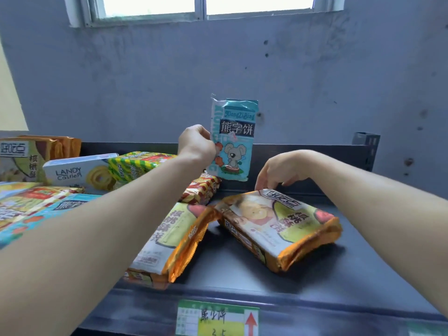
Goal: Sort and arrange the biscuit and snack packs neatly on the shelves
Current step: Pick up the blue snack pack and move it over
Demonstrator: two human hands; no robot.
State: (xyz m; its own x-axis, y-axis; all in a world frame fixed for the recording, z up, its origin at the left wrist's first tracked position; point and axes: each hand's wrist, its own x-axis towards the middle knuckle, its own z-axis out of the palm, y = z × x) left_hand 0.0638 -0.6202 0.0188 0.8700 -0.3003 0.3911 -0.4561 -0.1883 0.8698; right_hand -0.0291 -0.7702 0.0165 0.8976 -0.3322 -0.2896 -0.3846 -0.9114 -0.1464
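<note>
My left hand (pixel 196 144) grips a teal biscuit pack with a koala drawing (pixel 234 141) by its left edge, holding it upright at the back of the dark shelf (pixel 339 270). My right hand (pixel 282 169) reaches over an orange-and-green walnut biscuit pack (pixel 278 226) lying flat on the shelf, fingertips touching its far end. A second walnut pack (pixel 169 241) lies beside it, partly under my left forearm. A red-and-yellow checked pack (pixel 201 189) sits behind them.
At left lie several packs: a white Landy Castle box (pixel 77 174), a green-yellow striped pack (pixel 138 166), a teal pack (pixel 31 214) and more walnut packs (pixel 24 154). A price label (pixel 218 318) hangs on the shelf's front edge. A grey wall and window stand behind.
</note>
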